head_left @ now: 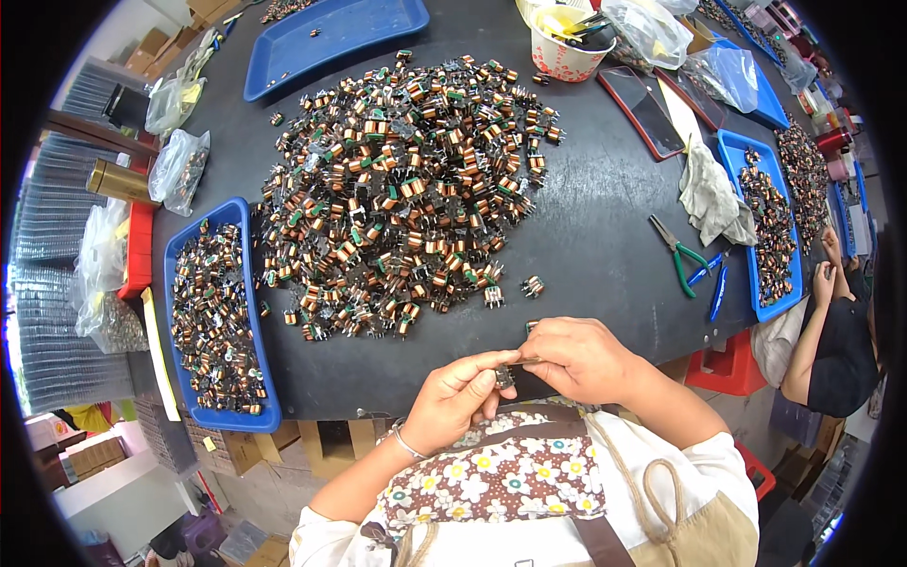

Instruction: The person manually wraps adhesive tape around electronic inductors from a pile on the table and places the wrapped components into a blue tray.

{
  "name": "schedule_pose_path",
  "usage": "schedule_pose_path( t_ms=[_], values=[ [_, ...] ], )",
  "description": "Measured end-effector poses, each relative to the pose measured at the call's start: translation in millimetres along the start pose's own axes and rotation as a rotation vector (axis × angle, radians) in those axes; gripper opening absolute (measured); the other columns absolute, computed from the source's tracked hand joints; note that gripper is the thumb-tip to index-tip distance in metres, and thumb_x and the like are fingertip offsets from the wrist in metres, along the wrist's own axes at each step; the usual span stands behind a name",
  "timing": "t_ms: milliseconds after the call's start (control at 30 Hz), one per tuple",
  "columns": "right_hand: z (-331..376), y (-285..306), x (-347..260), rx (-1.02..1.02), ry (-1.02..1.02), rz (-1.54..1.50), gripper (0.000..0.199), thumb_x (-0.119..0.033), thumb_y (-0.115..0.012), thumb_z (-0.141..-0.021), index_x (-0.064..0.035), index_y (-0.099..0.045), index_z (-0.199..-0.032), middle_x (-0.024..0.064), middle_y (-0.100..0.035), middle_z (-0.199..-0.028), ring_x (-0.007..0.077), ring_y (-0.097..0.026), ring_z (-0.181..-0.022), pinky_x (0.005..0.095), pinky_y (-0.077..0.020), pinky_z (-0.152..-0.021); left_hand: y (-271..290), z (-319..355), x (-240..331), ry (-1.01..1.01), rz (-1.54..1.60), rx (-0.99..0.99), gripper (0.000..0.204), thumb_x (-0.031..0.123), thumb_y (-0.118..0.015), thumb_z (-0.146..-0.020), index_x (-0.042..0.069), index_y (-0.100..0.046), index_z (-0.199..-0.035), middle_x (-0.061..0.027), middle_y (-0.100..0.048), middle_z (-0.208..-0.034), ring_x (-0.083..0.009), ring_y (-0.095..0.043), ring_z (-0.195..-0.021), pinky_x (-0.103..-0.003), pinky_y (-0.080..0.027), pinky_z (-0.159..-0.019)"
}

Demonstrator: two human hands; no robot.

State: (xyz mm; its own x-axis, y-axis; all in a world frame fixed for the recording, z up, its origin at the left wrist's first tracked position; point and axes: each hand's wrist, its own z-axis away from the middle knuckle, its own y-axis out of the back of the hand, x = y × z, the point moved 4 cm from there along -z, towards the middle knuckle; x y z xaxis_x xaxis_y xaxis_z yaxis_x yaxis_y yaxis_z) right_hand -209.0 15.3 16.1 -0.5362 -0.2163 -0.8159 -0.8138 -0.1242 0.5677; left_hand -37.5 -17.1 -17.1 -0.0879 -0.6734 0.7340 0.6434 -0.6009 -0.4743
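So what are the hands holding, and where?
Both hands pinch one small coil part: left hand holds its body, right hand grips its top end.

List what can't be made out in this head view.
- Small coil component pinched in the left hand: mostly hidden by fingertips.
- What the right hand grips: covered by its fingers.
- Parts in the paper cup: cut off by the top edge.
- Co-worker's hand at the right rim: what it works on is too small and warped to tell.
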Motion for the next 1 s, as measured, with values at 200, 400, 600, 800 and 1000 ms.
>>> schedule_pose_path(
  t_ms=[200, 400, 600, 800, 1000],
  values=[
    [1, -3, -1, -0.069, 0.098, 0.025, 0.018, -0.003, -0.069, -0.069, -0.0063, -0.063, -0.087, 0.0060, -0.059, -0.078, 0.0250, -0.060, -0.070, 0.0349, -0.0483, -0.060, 2, -2, -2, -0.004, 0.138, -0.030, 0.022, 0.021, -0.052, -0.094, 0.004, -0.057, -0.107, -0.0063, -0.062, -0.081, -0.0061, -0.053, -0.060, -0.017, -0.038, -0.050],
    [0, -4, -4, -0.072, 0.157, 0.088, 0.016, -0.006, -0.065, -0.070, -0.0078, -0.061, -0.085, 0.0049, -0.054, -0.075, 0.0241, -0.058, -0.072, 0.0351, -0.0465, -0.065, 3, -1, -6, 0.090, 0.246, -0.045, 0.022, 0.022, -0.055, -0.092, 0.004, -0.057, -0.103, -0.0073, -0.062, -0.077, -0.0071, -0.050, -0.054, -0.018, -0.036, -0.047],
    [3, -10, -6, 0.005, 0.168, 0.212, 0.017, -0.005, -0.062, -0.069, -0.0071, -0.061, -0.086, 0.0044, -0.056, -0.076, 0.0227, -0.059, -0.073, 0.0344, -0.0466, -0.066, 4, -3, -10, 0.038, 0.331, -0.074, 0.021, 0.021, -0.054, -0.093, 0.004, -0.056, -0.104, -0.0103, -0.061, -0.078, -0.0090, -0.049, -0.053, -0.018, -0.036, -0.046],
    [2, -7, 0, 0.133, 0.095, 0.173, 0.016, -0.006, -0.064, -0.071, -0.0070, -0.061, -0.087, 0.0047, -0.058, -0.076, 0.0233, -0.060, -0.074, 0.0359, -0.0481, -0.065, 3, -4, -5, -0.010, 0.401, -0.078, 0.019, 0.020, -0.052, -0.094, 0.005, -0.056, -0.105, -0.0071, -0.061, -0.079, -0.0087, -0.051, -0.056, -0.019, -0.037, -0.046],
    [4, 11, 18, 0.203, -0.183, 0.265, 0.019, -0.013, -0.074, -0.069, -0.0077, -0.064, -0.085, 0.0063, -0.060, -0.080, 0.0245, -0.061, -0.069, 0.0359, -0.0497, -0.060, 7, -6, 2, -0.060, 0.389, -0.012, 0.015, 0.018, -0.051, -0.094, 0.004, -0.054, -0.100, -0.0055, -0.060, -0.084, -0.0078, -0.053, -0.061, -0.018, -0.039, -0.047]
  ],
)
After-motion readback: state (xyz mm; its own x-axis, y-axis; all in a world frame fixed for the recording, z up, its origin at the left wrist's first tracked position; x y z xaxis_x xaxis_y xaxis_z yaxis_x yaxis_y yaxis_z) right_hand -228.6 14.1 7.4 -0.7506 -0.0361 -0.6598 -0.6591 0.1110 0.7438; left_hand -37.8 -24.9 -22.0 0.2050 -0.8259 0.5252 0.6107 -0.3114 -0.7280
